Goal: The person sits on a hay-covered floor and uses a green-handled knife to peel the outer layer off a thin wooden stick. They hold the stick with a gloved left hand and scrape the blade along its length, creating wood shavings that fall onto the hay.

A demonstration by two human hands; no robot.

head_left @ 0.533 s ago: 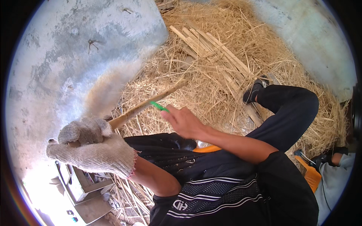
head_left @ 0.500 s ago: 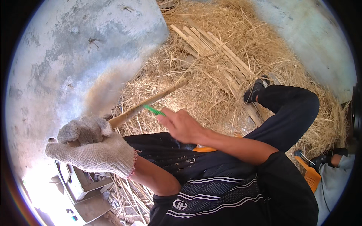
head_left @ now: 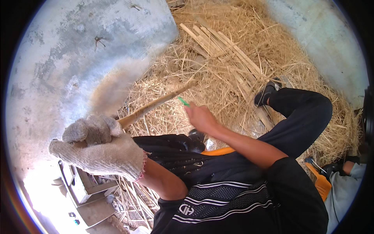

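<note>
My left hand [head_left: 99, 146], in a grey-white knitted glove, is closed around the near end of a long bamboo strip [head_left: 150, 106]. The strip slants up and away to the right over the shavings, its far end free in the air. My bare right hand [head_left: 201, 118] is closed on a slim green tool [head_left: 183, 101] whose tip points at the strip, close to its far part. What kind of tool it is cannot be made out, and whether it touches the strip is unclear.
Pale shavings [head_left: 288, 54] cover the floor, with a stack of split bamboo strips [head_left: 226, 46] on them. Walls [head_left: 93, 46] rise at left and right. Part of an orange seat [head_left: 219, 151] shows beneath me. Another person's leg [head_left: 346, 195] and an orange chair [head_left: 321, 183] are at lower right.
My right hand has moved along the strip with the green tool, away from my left hand and toward the far end. My left hand keeps its grip, nearly still.
</note>
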